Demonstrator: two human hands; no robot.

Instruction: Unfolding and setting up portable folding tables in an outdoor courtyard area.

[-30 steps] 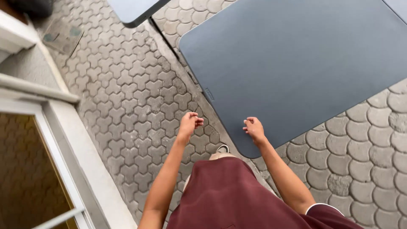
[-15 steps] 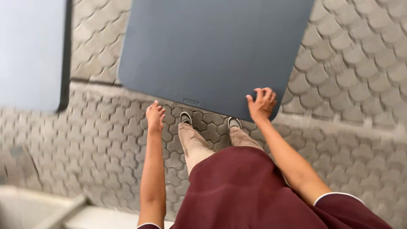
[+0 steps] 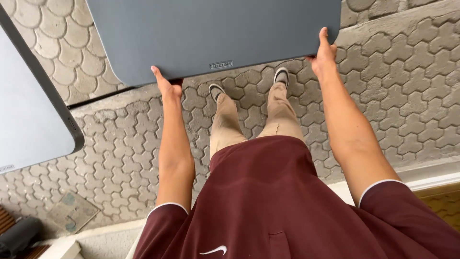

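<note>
A large dark grey-blue plastic tabletop (image 3: pixel 215 33) fills the upper part of the view, its near edge just above my feet. My left hand (image 3: pixel 165 86) grips that near edge towards its left corner, thumb on top and fingers under. My right hand (image 3: pixel 323 52) grips the same edge at the right corner, fingers curled over it. My arms reach forward on either side of my legs in tan trousers and my maroon shirt.
A second table with a pale top and dark rim (image 3: pixel 33 110) stands at the left. The ground is grey interlocking paving (image 3: pixel 397 81). A light concrete kerb (image 3: pixel 431 177) runs behind me; a dark object (image 3: pixel 17 237) lies at the bottom left.
Both hands have moved apart along the table's near edge and closed on it. The view has swung, so the table now sits straight ahead and closer.
</note>
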